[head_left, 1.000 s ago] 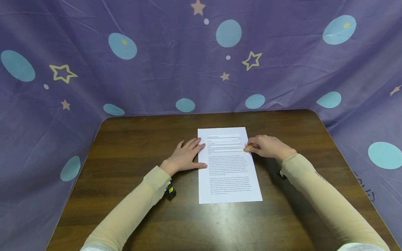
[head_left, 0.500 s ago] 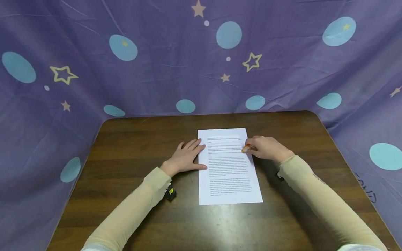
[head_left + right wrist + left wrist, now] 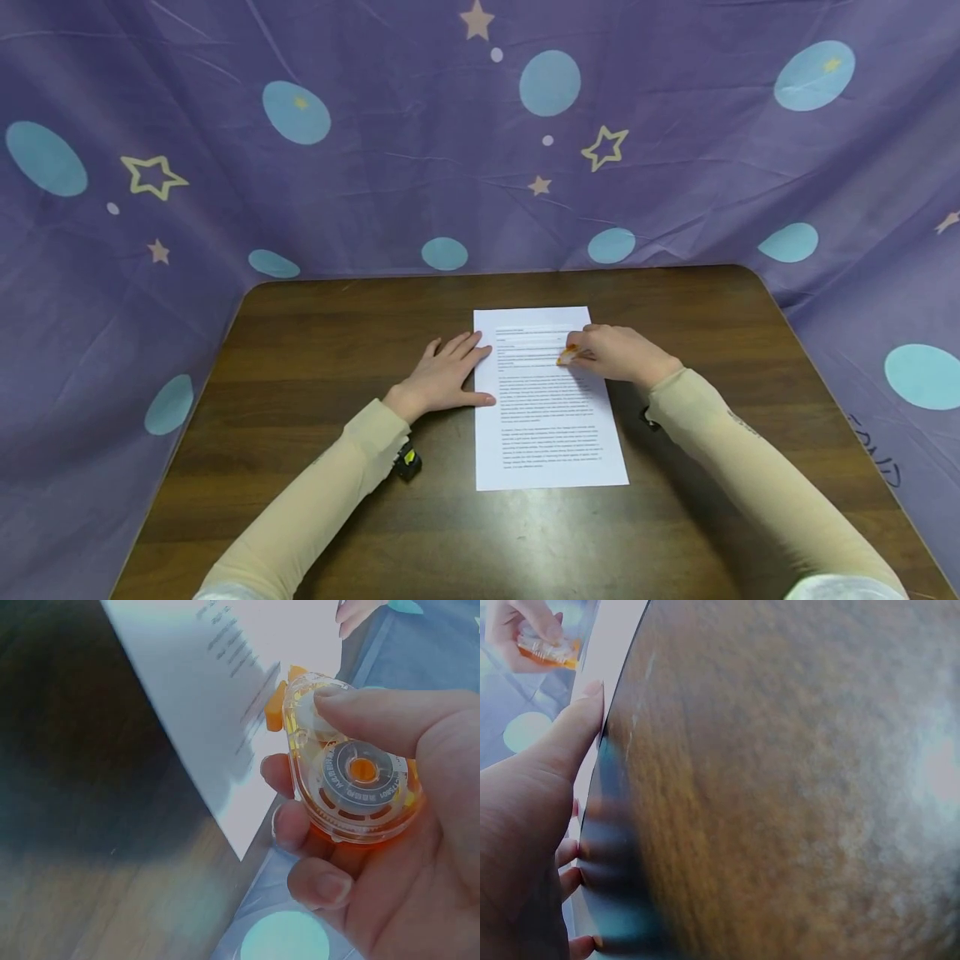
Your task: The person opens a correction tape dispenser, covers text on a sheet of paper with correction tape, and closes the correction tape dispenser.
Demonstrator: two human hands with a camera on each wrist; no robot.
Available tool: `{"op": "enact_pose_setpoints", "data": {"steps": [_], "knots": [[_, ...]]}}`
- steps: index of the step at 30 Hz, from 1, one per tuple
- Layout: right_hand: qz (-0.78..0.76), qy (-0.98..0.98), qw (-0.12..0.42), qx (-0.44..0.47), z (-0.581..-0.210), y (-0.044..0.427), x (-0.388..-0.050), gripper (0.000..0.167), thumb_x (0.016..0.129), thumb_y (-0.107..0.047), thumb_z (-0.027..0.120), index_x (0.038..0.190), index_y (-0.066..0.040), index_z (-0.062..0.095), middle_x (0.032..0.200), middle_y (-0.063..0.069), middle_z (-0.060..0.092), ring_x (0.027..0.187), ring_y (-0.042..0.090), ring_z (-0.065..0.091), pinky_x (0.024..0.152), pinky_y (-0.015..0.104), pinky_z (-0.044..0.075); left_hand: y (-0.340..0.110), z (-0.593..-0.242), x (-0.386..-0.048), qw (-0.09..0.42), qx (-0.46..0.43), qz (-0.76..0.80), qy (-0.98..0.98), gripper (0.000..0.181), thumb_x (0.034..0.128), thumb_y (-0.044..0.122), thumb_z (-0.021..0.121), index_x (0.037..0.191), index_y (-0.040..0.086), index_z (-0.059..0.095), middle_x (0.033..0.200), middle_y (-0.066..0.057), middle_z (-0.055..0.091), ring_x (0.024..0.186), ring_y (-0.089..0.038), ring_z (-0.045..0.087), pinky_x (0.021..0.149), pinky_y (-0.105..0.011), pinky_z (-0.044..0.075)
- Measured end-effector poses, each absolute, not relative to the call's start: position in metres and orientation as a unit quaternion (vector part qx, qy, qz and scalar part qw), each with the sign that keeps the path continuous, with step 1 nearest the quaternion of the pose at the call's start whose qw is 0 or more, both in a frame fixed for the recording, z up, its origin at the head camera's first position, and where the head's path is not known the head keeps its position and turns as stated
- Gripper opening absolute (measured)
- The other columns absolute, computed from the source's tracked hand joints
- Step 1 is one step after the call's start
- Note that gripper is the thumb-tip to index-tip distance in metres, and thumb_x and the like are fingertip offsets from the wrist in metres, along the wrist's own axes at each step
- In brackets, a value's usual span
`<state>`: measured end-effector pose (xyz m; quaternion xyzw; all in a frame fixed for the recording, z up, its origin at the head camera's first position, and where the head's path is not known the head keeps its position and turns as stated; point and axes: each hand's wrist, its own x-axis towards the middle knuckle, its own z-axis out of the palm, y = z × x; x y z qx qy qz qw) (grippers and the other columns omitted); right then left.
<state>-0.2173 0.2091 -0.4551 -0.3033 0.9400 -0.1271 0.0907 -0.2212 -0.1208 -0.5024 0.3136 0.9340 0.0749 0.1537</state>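
Observation:
A printed white sheet [image 3: 551, 417] lies on the brown table. My right hand [image 3: 621, 354] grips a clear and orange correction tape dispenser [image 3: 570, 355] over the sheet's upper right part. In the right wrist view the dispenser [image 3: 352, 761] shows its round reel, with the thumb on one face and fingers curled behind; its orange tip is near the paper. White bands cover parts of the upper text lines. My left hand [image 3: 442, 379] rests with spread fingers across the sheet's left edge, and the left wrist view shows its thumb [image 3: 577, 727] lying along that edge.
The wooden table [image 3: 337, 333] extends around the sheet. A purple curtain [image 3: 375, 167] with stars and blue dots hangs behind the table and at both sides. A small black device [image 3: 407, 461] is at the left wrist.
My right hand has moved left over the sheet with the dispenser, from the right edge inward. My left hand and the sheet have stayed in place.

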Motion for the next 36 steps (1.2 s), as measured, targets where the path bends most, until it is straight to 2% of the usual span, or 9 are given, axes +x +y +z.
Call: {"op": "enact_pose_setpoints", "data": {"steps": [5,28,36], "knots": [[-0.137,0.935,0.088,-0.314,-0.457,0.198,-0.221,0.011,0.095,-0.024,0.078,0.103,-0.017,0.074,0.085,-0.001,0.063,0.071,0.013,0.054,0.064,0.039,0.050,-0.121,-0.504,-0.221,0.149,0.314,0.081,0.934,0.101,0.0905,0.076,0.060,0.166,0.017,0.029,0.175,-0.009,0.015,0.161,-0.031,0.012,0.122,-0.066,0.010],[-0.134,0.924,0.097,-0.345,-0.461,0.172,-0.224,0.013,0.097,-0.023,0.076,0.102,-0.012,0.070,0.086,-0.001,0.065,0.072,0.013,0.055,0.068,0.037,0.052,-0.121,-0.500,-0.220,0.152,0.315,0.074,0.934,0.100,0.0911,0.077,0.059,0.166,0.018,0.029,0.175,-0.008,0.015,0.161,-0.029,0.012,0.123,-0.065,0.011],[-0.127,0.926,0.075,-0.346,-0.465,0.168,-0.224,0.010,0.095,-0.017,0.078,0.097,-0.010,0.071,0.081,0.001,0.064,0.069,0.014,0.052,0.066,0.036,0.052,-0.121,-0.501,-0.220,0.146,0.316,0.072,0.935,0.099,0.0912,0.076,0.060,0.166,0.018,0.030,0.174,-0.009,0.016,0.160,-0.030,0.014,0.123,-0.065,0.013]]}}
